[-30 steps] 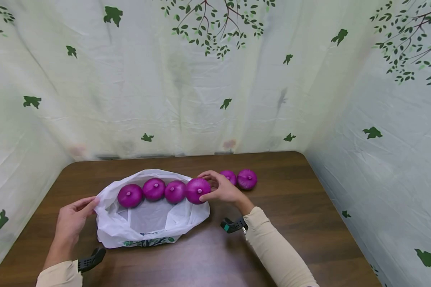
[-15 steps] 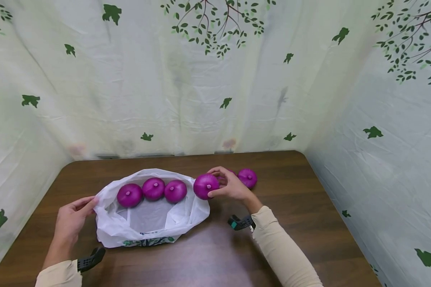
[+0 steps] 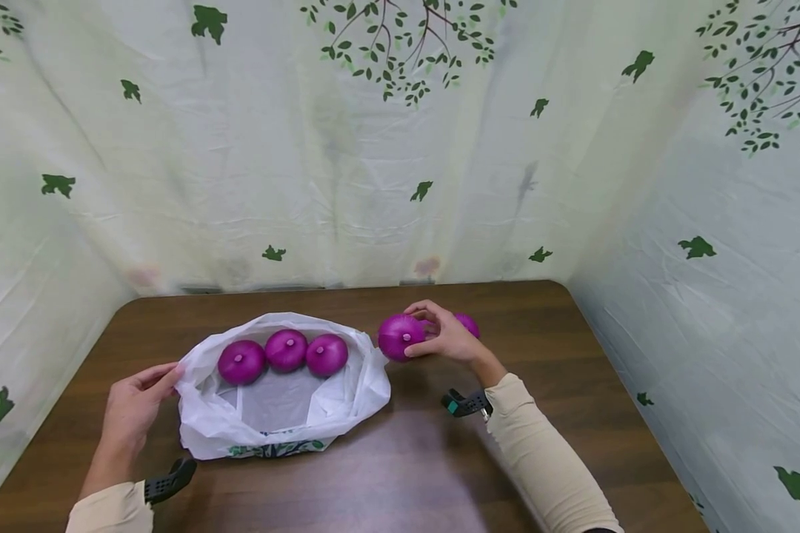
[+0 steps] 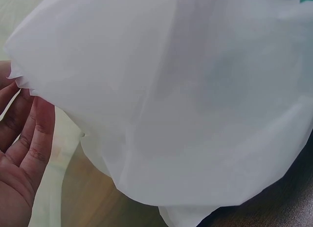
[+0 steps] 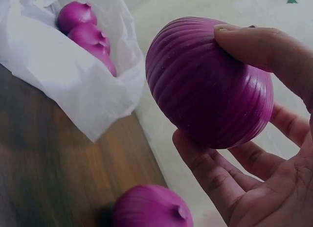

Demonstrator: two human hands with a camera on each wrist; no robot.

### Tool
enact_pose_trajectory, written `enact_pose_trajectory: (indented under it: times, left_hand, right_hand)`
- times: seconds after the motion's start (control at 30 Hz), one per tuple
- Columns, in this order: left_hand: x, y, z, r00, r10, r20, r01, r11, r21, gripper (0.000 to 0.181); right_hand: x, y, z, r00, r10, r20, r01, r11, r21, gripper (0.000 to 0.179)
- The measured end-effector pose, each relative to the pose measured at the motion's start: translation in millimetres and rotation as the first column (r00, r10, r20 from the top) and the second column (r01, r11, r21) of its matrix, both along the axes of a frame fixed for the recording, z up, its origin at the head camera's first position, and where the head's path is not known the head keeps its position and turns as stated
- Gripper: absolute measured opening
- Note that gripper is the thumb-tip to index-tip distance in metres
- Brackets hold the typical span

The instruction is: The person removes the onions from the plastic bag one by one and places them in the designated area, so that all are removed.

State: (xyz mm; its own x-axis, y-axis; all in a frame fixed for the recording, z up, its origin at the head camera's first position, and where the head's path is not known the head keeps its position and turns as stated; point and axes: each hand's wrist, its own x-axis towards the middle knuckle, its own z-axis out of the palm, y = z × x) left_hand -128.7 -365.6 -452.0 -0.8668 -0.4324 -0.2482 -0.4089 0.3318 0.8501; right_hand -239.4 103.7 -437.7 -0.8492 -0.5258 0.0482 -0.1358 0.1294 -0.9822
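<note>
A white plastic bag (image 3: 367, 385) stands with its mouth wide on the table, three red onions (image 3: 287, 350) in a row inside it. At its left rim my left hand (image 3: 132, 409) pinches the edge of the plastic, also seen in the left wrist view, where the bag wall (image 4: 161, 100) fills most of the picture. Just right of the bag, my right hand (image 3: 450, 337) grips another red onion (image 3: 398, 339) between thumb and fingers, above the table. The right wrist view shows this onion (image 5: 200, 85) close up, ribbed and purple.
Beyond the right hand, a red onion (image 3: 468, 323) lies on the brown wooden table (image 3: 560, 414), partly hidden by the hand. An onion on the table (image 5: 151, 207) shows low in the right wrist view. Leaf-printed white sheeting (image 3: 347, 185) hangs around the table.
My right hand has carried its onion rightward from over the bag's right side to just outside the rim. The left hand stays at the left rim. Three onions remain in the bag.
</note>
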Motion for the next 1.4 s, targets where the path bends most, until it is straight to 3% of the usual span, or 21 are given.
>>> enact_pose_trajectory:
  times: [0.43,0.83,1.07,1.4]
  left_hand:
    - [0.9,1.6,0.0,1.0,0.005,-0.008,-0.005,1.0,0.031,0.067]
    - [1.9,1.8,-0.9,0.999,0.005,-0.034,-0.003,0.998,0.06,0.062]
    - [1.8,3.0,-0.4,0.999,-0.004,-0.038,0.006,0.999,0.053,0.063]
    - [0.3,2.1,0.1,0.999,-0.008,-0.031,0.009,0.999,0.047,0.064]
  right_hand:
    - [-13.3,24.7,6.7,0.999,-0.023,-0.038,0.027,0.993,0.112,0.058]
    - [-18.6,46.5,9.1,0.997,-0.034,-0.062,0.041,0.993,0.114,0.059]
    - [-21.1,58.7,6.7,0.998,-0.059,-0.034,0.063,0.992,0.112,0.061]
    - [-22.5,76.0,5.7,0.991,-0.118,-0.055,0.123,0.988,0.092,0.061]
